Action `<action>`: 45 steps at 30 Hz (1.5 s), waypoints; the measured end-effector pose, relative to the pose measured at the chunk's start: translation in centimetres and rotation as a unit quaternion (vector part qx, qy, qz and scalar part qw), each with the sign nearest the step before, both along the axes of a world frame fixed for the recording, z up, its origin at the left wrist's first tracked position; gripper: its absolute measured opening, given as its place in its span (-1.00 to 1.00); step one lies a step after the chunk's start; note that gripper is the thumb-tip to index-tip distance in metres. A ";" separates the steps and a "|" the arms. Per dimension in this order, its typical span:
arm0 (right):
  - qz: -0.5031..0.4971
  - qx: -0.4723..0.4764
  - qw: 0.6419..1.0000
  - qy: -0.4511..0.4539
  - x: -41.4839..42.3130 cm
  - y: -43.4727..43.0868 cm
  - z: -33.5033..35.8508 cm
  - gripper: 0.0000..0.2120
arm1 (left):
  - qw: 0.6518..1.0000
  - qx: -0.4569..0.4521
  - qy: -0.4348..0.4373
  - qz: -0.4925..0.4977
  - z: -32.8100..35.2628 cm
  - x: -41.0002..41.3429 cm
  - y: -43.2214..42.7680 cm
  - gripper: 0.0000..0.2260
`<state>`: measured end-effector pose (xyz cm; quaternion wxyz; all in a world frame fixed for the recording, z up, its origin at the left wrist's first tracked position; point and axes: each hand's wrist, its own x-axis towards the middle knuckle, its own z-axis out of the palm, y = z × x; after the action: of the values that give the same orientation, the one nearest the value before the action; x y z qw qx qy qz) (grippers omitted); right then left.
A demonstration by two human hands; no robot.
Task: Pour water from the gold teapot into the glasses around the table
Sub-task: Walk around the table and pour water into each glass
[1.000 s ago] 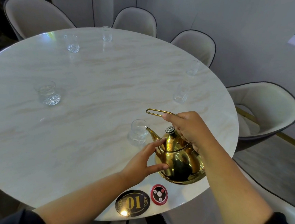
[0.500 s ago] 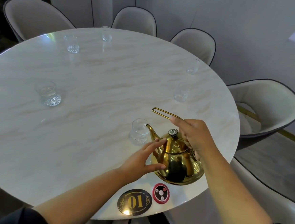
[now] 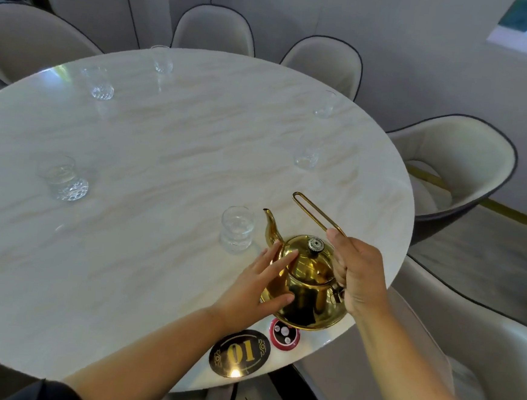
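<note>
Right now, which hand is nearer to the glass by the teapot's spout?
Left. The left hand touches the gold teapot just beside that glass; the right hand grips the handle on the teapot's far side.

A mirror-polished gold metal teapot [image 3: 306, 285] with a thin wire handle. Clear cut-glass tumblers [image 3: 236, 229], their bases faceted. The tabletop [image 3: 164, 166] is glossy pale marble or a look-alike. At its near edge, a shiny black number plaque [image 3: 239, 353]. Smooth, matt upholstered chairs [image 3: 457, 161], possibly leather.
</note>
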<state>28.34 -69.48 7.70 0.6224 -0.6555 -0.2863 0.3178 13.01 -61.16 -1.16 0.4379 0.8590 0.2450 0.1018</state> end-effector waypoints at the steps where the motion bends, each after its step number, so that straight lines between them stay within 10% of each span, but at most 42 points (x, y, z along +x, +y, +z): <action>1: -0.007 0.007 1.000 0.004 0.0 -0.5 -0.1 -0.45 | 1.000 0.010 0.003 -0.002 0.0 0.2 -0.3 -0.41; 45: -0.321 0.080 0.943 -0.033 18.2 -47.2 4.4 -0.51 | 0.967 0.032 -0.144 -0.207 3.7 26.8 -42.2 -0.57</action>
<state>46.57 -116.66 12.08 0.7318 -0.6710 -0.1055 0.0553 39.76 -103.32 2.53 0.4527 0.8807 -0.0073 0.1393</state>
